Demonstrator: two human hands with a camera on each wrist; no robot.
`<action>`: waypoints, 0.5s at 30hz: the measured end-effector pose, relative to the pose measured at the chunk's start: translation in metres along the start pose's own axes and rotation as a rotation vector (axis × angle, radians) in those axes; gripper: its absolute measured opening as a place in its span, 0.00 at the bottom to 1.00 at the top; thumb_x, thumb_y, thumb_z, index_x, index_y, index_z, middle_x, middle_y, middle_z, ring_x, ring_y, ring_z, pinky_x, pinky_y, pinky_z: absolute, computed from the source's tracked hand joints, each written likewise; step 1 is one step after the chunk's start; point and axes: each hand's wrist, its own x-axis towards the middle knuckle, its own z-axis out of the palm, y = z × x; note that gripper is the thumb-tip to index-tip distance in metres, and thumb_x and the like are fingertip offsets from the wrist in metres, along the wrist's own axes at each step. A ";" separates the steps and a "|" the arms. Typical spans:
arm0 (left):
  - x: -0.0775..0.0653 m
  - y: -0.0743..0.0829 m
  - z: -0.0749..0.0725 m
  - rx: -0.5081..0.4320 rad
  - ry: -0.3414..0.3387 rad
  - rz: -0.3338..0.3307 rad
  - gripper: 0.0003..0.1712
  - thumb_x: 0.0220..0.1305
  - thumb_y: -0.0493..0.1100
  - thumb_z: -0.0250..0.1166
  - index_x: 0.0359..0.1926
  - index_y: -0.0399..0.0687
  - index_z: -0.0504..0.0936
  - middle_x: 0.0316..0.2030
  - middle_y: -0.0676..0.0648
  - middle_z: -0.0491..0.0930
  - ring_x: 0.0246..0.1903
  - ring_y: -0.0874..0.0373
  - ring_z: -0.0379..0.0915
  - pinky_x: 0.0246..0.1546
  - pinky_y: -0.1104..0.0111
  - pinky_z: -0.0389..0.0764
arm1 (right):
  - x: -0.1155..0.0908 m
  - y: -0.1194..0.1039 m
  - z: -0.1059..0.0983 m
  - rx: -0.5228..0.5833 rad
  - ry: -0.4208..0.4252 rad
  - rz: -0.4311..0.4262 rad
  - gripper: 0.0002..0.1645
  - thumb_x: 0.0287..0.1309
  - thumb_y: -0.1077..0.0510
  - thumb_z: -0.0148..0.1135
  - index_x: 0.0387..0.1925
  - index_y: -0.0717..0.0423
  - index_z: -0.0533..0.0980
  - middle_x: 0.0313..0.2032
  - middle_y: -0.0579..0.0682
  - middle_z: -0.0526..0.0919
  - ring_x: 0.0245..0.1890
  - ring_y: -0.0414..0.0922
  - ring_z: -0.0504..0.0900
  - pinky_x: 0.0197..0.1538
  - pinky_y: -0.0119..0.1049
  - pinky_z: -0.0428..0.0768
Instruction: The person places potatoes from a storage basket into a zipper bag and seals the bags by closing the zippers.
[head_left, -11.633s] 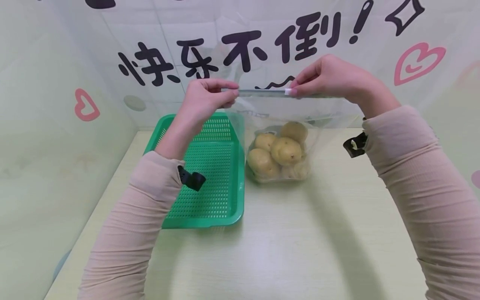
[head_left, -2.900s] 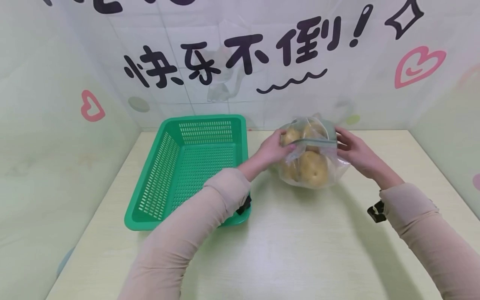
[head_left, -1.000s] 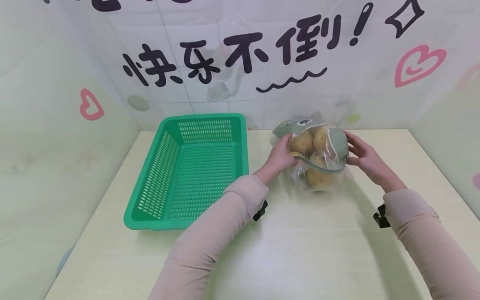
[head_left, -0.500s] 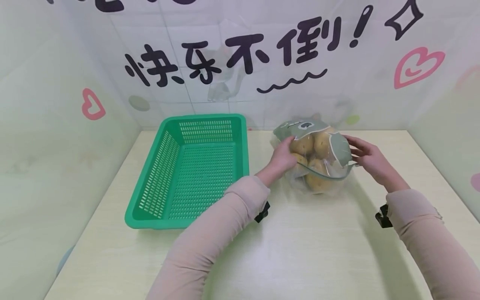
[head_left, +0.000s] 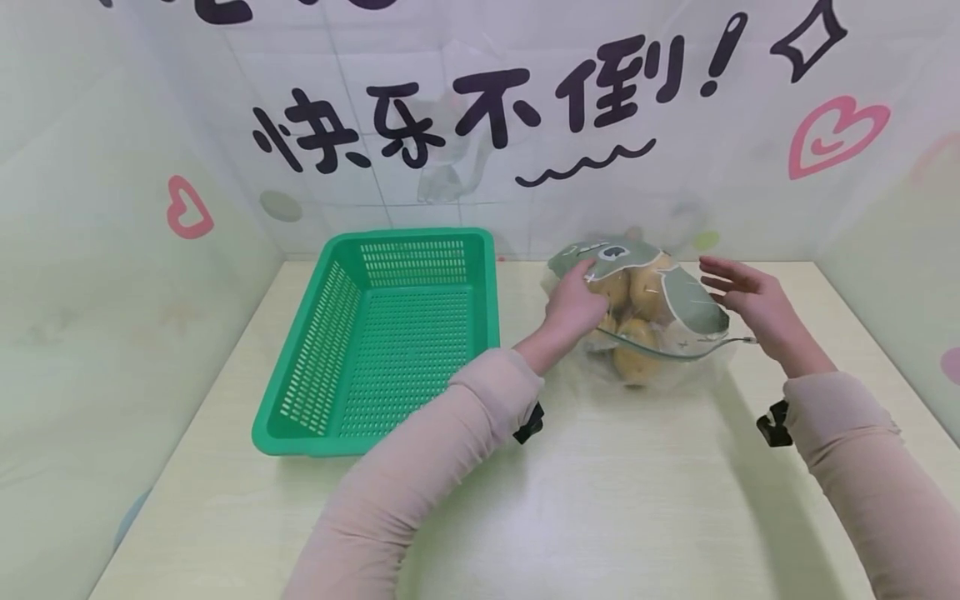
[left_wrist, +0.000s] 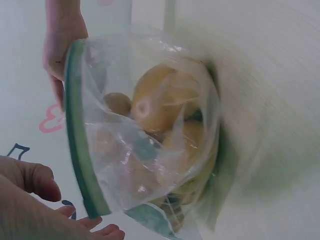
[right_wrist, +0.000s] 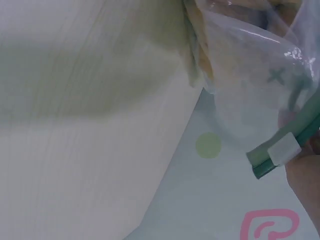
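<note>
A clear zip bag [head_left: 697, 304] with a green print and several potatoes [head_left: 636, 360] inside lies on the table at the back right. Its green zip strip [left_wrist: 77, 130] curves along the side facing me, and a white slider [right_wrist: 284, 148] sits near the strip's right end. My left hand [head_left: 573, 310] is at the bag's left side, its fingers loosely spread and overlapping the printed film in the head view. To the right of the bag, my right hand [head_left: 757, 310] has its fingers extended, close to the strip's end, gripping nothing.
An empty green plastic basket [head_left: 272, 421] with perforated sides stands left of the bag, my left forearm passing in front of its near right corner. Behind the pale table [head_left: 600, 500] rises a white printed backdrop [head_left: 480, 225].
The bag, earlier held up by its strip, now rests lower and further right. In the last second its right end has spread out, my right hand drew away rightward, and my left fingers loosened.
</note>
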 end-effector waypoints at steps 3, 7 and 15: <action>-0.005 0.007 -0.003 -0.002 -0.004 0.015 0.43 0.54 0.26 0.54 0.71 0.56 0.60 0.61 0.44 0.74 0.12 0.65 0.54 0.12 0.76 0.59 | 0.002 -0.007 -0.002 0.055 0.036 0.002 0.31 0.63 0.72 0.40 0.68 0.64 0.61 0.44 0.24 0.77 0.44 0.20 0.76 0.46 0.13 0.75; -0.014 0.019 -0.010 -0.060 -0.040 0.039 0.44 0.54 0.24 0.51 0.72 0.55 0.59 0.65 0.44 0.69 0.11 0.66 0.54 0.11 0.77 0.59 | 0.003 -0.018 -0.004 0.079 0.090 0.044 0.28 0.67 0.65 0.45 0.68 0.63 0.61 0.41 0.24 0.78 0.42 0.20 0.77 0.43 0.13 0.76; -0.031 0.034 -0.031 -0.009 -0.093 0.148 0.38 0.60 0.30 0.52 0.72 0.46 0.56 0.65 0.39 0.67 0.21 0.63 0.63 0.18 0.77 0.67 | 0.005 -0.049 0.007 -0.339 0.199 0.159 0.32 0.71 0.47 0.39 0.70 0.58 0.59 0.51 0.31 0.71 0.47 0.22 0.70 0.54 0.20 0.76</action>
